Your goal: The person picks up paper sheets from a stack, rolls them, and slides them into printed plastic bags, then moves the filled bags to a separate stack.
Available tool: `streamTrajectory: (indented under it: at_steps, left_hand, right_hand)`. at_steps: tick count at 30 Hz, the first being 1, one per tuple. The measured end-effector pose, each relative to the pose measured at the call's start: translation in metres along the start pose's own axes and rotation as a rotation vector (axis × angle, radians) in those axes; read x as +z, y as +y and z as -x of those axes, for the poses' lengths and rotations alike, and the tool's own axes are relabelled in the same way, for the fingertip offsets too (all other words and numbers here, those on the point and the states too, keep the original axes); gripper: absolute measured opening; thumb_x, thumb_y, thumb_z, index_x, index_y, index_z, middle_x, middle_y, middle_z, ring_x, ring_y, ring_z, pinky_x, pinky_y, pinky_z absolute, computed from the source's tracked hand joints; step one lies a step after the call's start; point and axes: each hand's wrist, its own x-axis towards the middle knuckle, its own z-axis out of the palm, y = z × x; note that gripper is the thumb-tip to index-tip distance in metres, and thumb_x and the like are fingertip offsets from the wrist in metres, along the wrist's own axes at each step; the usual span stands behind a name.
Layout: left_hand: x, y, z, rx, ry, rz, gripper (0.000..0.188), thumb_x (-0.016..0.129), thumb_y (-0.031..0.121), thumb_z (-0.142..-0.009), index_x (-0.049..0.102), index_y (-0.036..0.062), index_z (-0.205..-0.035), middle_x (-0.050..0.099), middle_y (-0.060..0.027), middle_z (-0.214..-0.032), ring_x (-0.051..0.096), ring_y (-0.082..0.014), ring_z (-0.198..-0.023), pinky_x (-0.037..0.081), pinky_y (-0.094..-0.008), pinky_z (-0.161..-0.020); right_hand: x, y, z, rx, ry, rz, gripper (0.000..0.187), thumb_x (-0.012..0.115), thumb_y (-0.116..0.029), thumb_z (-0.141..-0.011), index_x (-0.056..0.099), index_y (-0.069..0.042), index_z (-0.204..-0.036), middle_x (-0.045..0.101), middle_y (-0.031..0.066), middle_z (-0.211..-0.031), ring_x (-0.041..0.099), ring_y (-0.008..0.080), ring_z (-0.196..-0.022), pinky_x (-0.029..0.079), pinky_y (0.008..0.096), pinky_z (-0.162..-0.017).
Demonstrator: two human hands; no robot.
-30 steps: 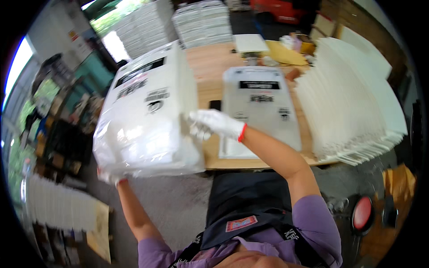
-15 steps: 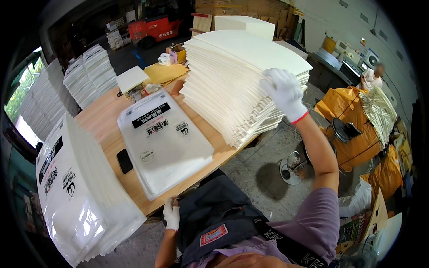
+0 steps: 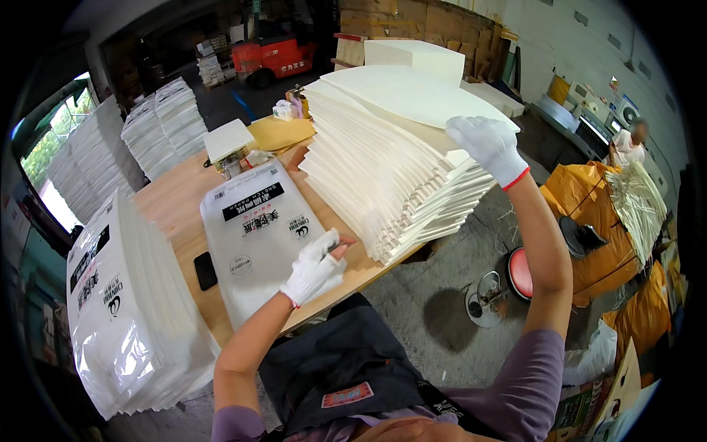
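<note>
Apparently it's partway: filled bags (image 3: 136, 309) are piled left, unbagged paper (image 3: 387, 158) right. The right hand (image 3: 484, 147) pinches its lifted edge; the left hand (image 3: 311, 269) half-curls over flat bags (image 3: 254, 221), grip unclear.

Holding up the right edge of the top sheets (image 3: 420, 88) on a big fanned paper stack (image 3: 368, 177) with the right hand (image 3: 486, 147). Got the left hand (image 3: 317, 265) over the near right part of some flat printed plastic (image 3: 254, 239). Also got a black phone (image 3: 205, 271) on the surface (image 3: 177, 199), a bulky shiny plastic-covered pile (image 3: 110, 302) farther left, plus a red forklift (image 3: 272, 59) way far back.
</note>
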Motion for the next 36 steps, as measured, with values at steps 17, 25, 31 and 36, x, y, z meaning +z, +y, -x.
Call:
streamTrajectory:
  at_steps: [17,25,31,36]
  left_hand:
    - [-0.013,0.087,-0.132,-0.344,0.102,0.942,0.026,0.05,0.019,-0.092,0.056,-0.0027,-0.106,0.063,-0.0135,-0.091,0.066,-0.0227,-0.078,0.056,-0.0328,-0.066]
    - [-0.133,0.062,0.04,-0.434,0.159,0.599,0.029,0.06,0.009,-0.086,0.062,-0.0075,-0.109,0.067,-0.0096,-0.095,0.064,-0.0121,-0.078,0.053,-0.0252,-0.074]
    - [-0.151,-0.023,0.136,-0.604,0.038,0.454,0.044,0.061,0.01,-0.084,0.054,-0.0075,-0.124,0.065,-0.0105,-0.111,0.06,-0.0152,-0.1,0.048,-0.0275,-0.084]
    - [-0.109,-0.143,0.184,-0.749,0.041,0.291,0.034,0.057,0.012,-0.088,0.059,-0.0061,-0.117,0.065,-0.0089,-0.108,0.059,-0.0167,-0.097,0.047,-0.0281,-0.086]
  right_hand:
    - [-0.104,-0.118,-0.012,-0.282,0.156,-0.383,0.024,0.059,-0.034,-0.087,0.062,-0.012,-0.097,0.059,0.0052,-0.068,0.061,0.0227,-0.062,0.048,0.036,-0.055]
    - [-0.032,-0.055,0.064,0.277,-0.281,-0.935,0.063,0.048,-0.037,-0.095,0.031,-0.007,-0.147,0.05,0.0187,-0.138,0.052,0.0314,-0.122,0.039,0.035,-0.102]
    - [0.016,-0.177,0.074,0.664,-0.172,-1.881,0.047,0.047,-0.009,-0.093,0.043,0.002,-0.138,0.049,0.012,-0.139,0.044,0.0193,-0.127,0.033,0.0305,-0.106]
    - [0.12,-0.273,0.106,0.625,-0.354,-1.978,0.039,0.044,-0.003,-0.091,0.053,0.005,-0.128,0.054,0.0127,-0.134,0.045,0.0228,-0.128,0.031,0.0311,-0.109]
